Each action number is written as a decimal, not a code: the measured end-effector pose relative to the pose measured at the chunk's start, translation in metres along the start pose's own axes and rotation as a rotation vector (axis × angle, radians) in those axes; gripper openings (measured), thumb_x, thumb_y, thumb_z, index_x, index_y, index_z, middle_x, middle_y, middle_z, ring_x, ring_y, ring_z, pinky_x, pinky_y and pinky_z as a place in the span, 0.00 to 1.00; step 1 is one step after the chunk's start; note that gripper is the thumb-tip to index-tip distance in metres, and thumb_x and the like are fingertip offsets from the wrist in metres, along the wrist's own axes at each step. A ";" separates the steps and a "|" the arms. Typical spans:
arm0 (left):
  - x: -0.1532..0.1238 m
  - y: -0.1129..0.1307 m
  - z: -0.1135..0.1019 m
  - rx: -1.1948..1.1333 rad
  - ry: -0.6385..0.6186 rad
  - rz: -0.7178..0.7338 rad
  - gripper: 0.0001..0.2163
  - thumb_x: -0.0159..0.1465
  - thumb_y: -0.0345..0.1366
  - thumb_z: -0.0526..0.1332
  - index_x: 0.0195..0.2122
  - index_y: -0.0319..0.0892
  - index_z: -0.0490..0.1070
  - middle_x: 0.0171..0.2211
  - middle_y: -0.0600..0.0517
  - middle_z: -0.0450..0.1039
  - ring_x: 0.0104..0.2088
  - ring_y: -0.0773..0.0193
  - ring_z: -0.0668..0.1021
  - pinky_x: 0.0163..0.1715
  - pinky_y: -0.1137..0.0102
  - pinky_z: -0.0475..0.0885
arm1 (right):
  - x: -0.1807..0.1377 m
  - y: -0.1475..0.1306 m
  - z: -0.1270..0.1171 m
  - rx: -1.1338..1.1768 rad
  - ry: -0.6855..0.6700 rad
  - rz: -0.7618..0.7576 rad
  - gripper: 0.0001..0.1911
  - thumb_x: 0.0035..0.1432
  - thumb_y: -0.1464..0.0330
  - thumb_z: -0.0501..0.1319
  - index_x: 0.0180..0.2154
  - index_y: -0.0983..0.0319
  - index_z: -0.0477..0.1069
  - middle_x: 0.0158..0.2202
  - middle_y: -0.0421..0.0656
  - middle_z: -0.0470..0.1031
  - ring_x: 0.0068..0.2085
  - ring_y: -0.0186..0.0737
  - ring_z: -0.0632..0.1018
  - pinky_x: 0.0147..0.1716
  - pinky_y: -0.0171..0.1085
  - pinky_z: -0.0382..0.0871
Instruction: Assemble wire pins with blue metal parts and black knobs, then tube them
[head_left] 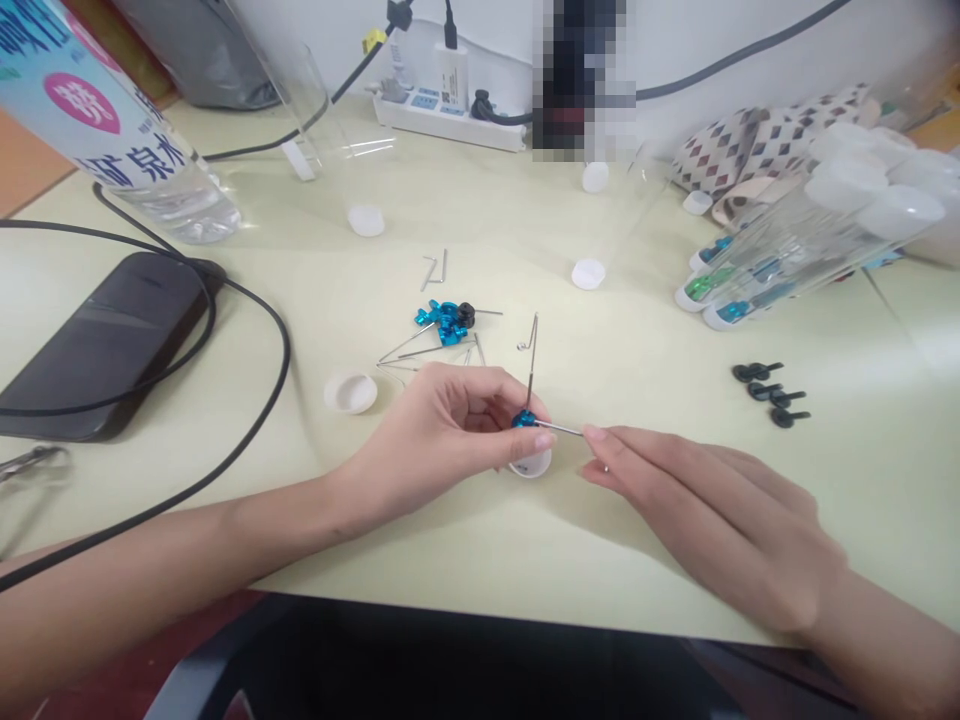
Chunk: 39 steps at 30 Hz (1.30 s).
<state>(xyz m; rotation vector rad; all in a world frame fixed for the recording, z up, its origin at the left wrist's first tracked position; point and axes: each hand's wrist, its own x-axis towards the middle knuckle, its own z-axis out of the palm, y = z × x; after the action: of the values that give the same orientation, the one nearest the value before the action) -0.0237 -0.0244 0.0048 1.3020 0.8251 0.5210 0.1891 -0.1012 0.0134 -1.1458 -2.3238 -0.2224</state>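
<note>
My left hand (450,425) pinches a small blue metal part (524,419) just above a white cap (534,463) on the table. A thin metal rod (559,429) sticks out of the part to the right, and a second rod (531,360) rises from it. My right hand (697,500) lies low on the table, its thumb and forefinger closed on the outer end of the horizontal rod. Behind my hands lies a small heap of blue parts (442,320) with a black one (466,314) and several loose rods (420,350).
Several black clips (771,393) lie to the right. Clear tubes with white caps (787,270) lie at the far right. A black phone (105,340) and a black cable (247,400) are at left, with a water bottle (112,130). A power strip (442,110) sits at the back.
</note>
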 end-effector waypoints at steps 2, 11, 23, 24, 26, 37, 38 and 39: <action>0.000 -0.001 0.000 0.013 0.001 0.002 0.06 0.56 0.34 0.66 0.33 0.38 0.74 0.29 0.52 0.74 0.30 0.68 0.74 0.30 0.75 0.70 | 0.003 -0.001 0.002 0.012 0.050 0.009 0.08 0.57 0.76 0.63 0.40 0.65 0.74 0.36 0.44 0.79 0.34 0.34 0.79 0.36 0.28 0.76; 0.000 -0.002 0.000 0.092 0.011 0.064 0.06 0.56 0.35 0.66 0.33 0.38 0.76 0.30 0.51 0.75 0.30 0.68 0.75 0.30 0.75 0.71 | 0.008 0.001 0.008 0.355 -0.018 0.211 0.07 0.58 0.78 0.60 0.38 0.65 0.75 0.29 0.41 0.77 0.29 0.28 0.77 0.28 0.25 0.74; -0.002 0.001 0.002 0.212 0.018 0.144 0.04 0.58 0.34 0.65 0.32 0.39 0.76 0.29 0.53 0.74 0.29 0.70 0.73 0.30 0.75 0.70 | 0.003 0.000 0.013 0.923 -0.067 0.599 0.10 0.60 0.78 0.57 0.39 0.63 0.74 0.26 0.38 0.74 0.23 0.27 0.76 0.23 0.27 0.75; -0.003 0.001 0.002 0.205 0.016 0.129 0.05 0.57 0.34 0.65 0.32 0.39 0.76 0.29 0.52 0.74 0.29 0.69 0.73 0.30 0.75 0.69 | 0.003 0.001 0.013 0.877 -0.066 0.542 0.11 0.60 0.79 0.56 0.40 0.63 0.75 0.26 0.38 0.74 0.24 0.27 0.75 0.23 0.27 0.74; -0.002 0.001 0.002 0.161 0.003 0.093 0.05 0.57 0.34 0.65 0.32 0.39 0.75 0.29 0.52 0.73 0.29 0.69 0.73 0.30 0.75 0.69 | 0.004 0.004 0.013 0.746 -0.058 0.411 0.13 0.61 0.80 0.53 0.41 0.64 0.74 0.27 0.40 0.74 0.25 0.27 0.74 0.23 0.26 0.72; 0.000 0.000 0.000 -0.021 -0.029 -0.001 0.04 0.56 0.32 0.66 0.32 0.38 0.73 0.28 0.53 0.73 0.26 0.71 0.72 0.27 0.76 0.69 | 0.004 0.006 0.013 0.118 -0.019 0.065 0.08 0.60 0.78 0.58 0.41 0.65 0.72 0.34 0.42 0.77 0.34 0.30 0.77 0.35 0.27 0.73; 0.000 0.000 0.000 -0.023 -0.032 -0.003 0.04 0.56 0.32 0.66 0.32 0.38 0.73 0.28 0.52 0.74 0.27 0.70 0.73 0.27 0.76 0.69 | 0.003 0.007 0.013 0.102 -0.012 0.058 0.09 0.60 0.78 0.57 0.41 0.64 0.72 0.35 0.42 0.77 0.34 0.30 0.77 0.35 0.28 0.73; 0.000 -0.001 0.000 -0.025 -0.034 -0.005 0.04 0.55 0.32 0.66 0.31 0.38 0.73 0.28 0.52 0.74 0.27 0.70 0.73 0.27 0.76 0.69 | 0.001 0.007 0.013 0.079 -0.004 0.057 0.10 0.60 0.78 0.57 0.41 0.62 0.72 0.37 0.42 0.76 0.34 0.31 0.77 0.35 0.28 0.73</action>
<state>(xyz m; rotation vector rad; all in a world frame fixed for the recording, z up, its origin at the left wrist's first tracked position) -0.0235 -0.0247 0.0040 1.2822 0.7918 0.5026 0.1890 -0.0909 0.0026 -1.1723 -2.2782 -0.1063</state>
